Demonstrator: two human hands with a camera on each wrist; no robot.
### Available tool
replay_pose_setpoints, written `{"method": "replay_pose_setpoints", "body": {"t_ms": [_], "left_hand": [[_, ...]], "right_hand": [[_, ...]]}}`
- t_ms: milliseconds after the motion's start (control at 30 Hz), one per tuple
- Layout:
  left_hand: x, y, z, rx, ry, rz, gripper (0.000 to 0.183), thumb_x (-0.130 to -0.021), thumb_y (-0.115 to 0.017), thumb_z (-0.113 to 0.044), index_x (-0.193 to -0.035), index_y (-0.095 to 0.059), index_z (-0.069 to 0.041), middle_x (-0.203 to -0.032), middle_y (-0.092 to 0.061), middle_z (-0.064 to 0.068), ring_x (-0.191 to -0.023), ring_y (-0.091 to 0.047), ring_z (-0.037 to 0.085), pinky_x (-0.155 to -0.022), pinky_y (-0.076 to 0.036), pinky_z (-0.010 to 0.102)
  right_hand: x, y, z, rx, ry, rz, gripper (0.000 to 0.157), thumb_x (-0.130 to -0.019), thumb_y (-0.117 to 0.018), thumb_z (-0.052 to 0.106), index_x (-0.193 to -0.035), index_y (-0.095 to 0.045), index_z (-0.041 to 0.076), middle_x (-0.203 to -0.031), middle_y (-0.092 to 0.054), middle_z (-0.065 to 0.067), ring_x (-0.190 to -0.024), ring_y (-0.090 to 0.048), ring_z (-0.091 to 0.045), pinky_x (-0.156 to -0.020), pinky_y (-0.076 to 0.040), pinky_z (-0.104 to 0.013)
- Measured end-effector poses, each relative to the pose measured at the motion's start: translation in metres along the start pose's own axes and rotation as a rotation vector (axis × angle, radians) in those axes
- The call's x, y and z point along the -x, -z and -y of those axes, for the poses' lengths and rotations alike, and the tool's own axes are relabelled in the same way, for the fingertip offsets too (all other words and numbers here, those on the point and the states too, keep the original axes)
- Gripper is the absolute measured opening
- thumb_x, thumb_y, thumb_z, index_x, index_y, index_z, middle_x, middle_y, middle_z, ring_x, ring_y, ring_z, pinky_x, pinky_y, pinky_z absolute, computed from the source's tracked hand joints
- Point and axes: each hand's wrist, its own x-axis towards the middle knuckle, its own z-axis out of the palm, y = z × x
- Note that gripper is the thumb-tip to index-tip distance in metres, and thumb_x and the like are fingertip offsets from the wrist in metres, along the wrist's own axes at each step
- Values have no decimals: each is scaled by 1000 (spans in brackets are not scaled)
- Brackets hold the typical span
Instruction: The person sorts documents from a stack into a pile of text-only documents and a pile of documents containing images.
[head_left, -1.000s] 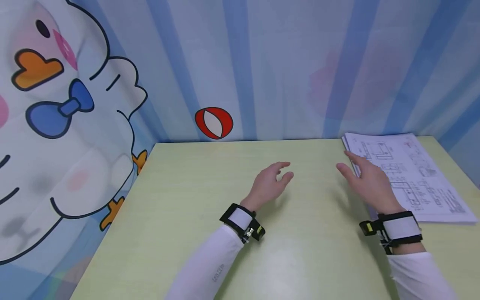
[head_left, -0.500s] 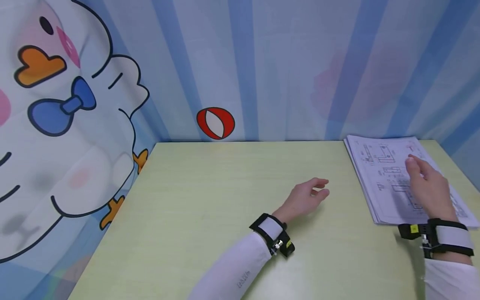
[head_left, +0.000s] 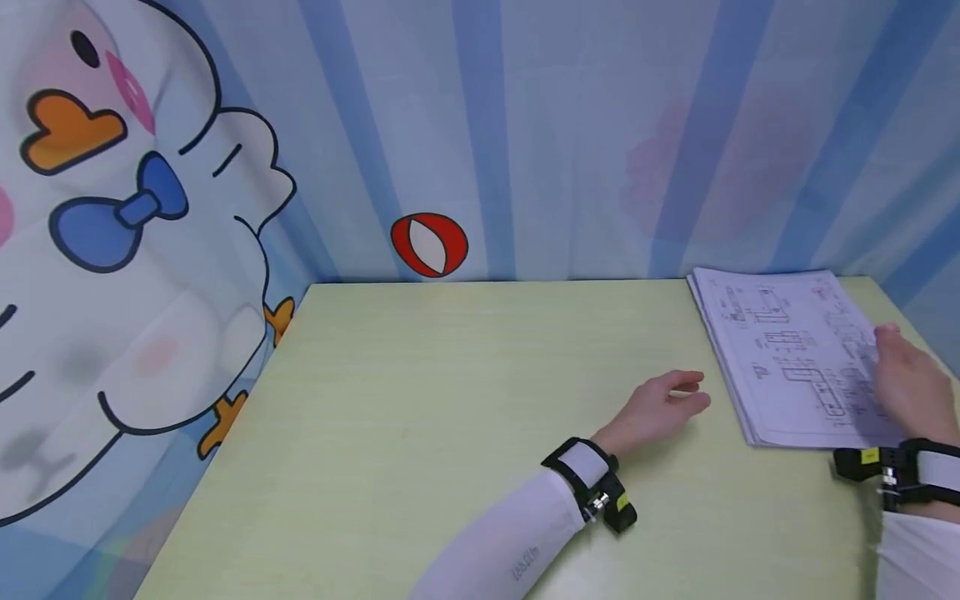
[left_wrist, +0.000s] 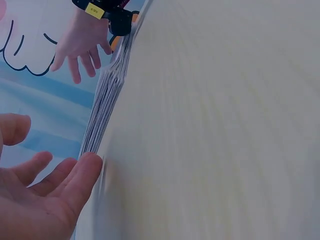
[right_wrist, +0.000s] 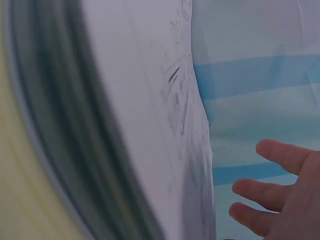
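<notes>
A thick stack of printed paper sheets (head_left: 787,358) with line diagrams lies at the table's right side. My left hand (head_left: 652,408) is just left of the stack, fingers loosely bent, holding nothing. The left wrist view shows this hand (left_wrist: 50,195) near the layered edges of the sheets (left_wrist: 107,95). Over the stack's right edge is my right hand (head_left: 917,387), partly covering the page's lower right part. In the right wrist view, its fingers (right_wrist: 265,195) are spread and apart from the printed page (right_wrist: 130,75).
A pale yellow-green table (head_left: 450,400) extends to the left of the stack. Behind it hangs a blue striped curtain (head_left: 570,142) printed with a red-and-white ball (head_left: 429,245). A large cartoon duck print (head_left: 180,275) covers the left side. Both wrists carry strapped cameras (head_left: 618,504).
My left hand has moved right across the table toward the stack. My right hand has swept over the sheets from their left side to their right edge. The stack stays in place.
</notes>
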Motion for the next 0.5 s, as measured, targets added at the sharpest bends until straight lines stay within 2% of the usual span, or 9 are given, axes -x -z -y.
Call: {"method": "replay_pose_setpoints", "body": {"t_ms": [67, 167, 333, 400, 500], "left_hand": [[-2, -9, -3, 8, 20, 8, 41, -90, -55, -37, -129, -49, -26, -121, -55, -11, -102, -53, 2, -81, -44, 19], [-5, -22, -6, 35, 62, -5, 46, -89, -55, -36, -131, -46, -24, -124, -54, -10, -104, -52, 3, -84, -43, 20], [-8, -37, -10, 84, 118, -20, 49, -87, -56, -36, -134, -44, -24, -127, -53, -7, -108, -50, 5, -87, -43, 23], [-9, -40, -11, 99, 122, -1, 49, -88, -55, -37, -134, -43, -26, -127, -52, -8, -110, -48, 5, -89, -42, 24], [-11, -43, -12, 125, 117, 32, 45, -88, -53, -37, -132, -43, -31, -129, -49, -10, -114, -45, 5, -90, -42, 27]], "right_hand": [[-3, 2, -8, 19, -19, 9, 73, -91, 4, 58, -145, -4, 9, -135, -24, -38, -100, -38, -49, -66, -37, -56], [-14, 2, -23, 56, -28, 20, 77, -91, 6, 57, -144, -5, 2, -130, -25, -41, -96, -39, -50, -63, -37, -54], [-33, -5, -41, 90, -99, 76, 80, -89, -3, 64, -143, 6, 5, -141, -9, -39, -114, -27, -55, -85, -31, -65], [-35, -7, -43, 105, -121, 93, 82, -89, -9, 66, -142, 9, 5, -141, -7, -39, -115, -25, -56, -90, -28, -66], [-33, -9, -41, 152, -102, 87, 84, -91, -16, 62, -141, 7, -1, -139, -10, -41, -115, -26, -56, -91, -29, -65]]}}
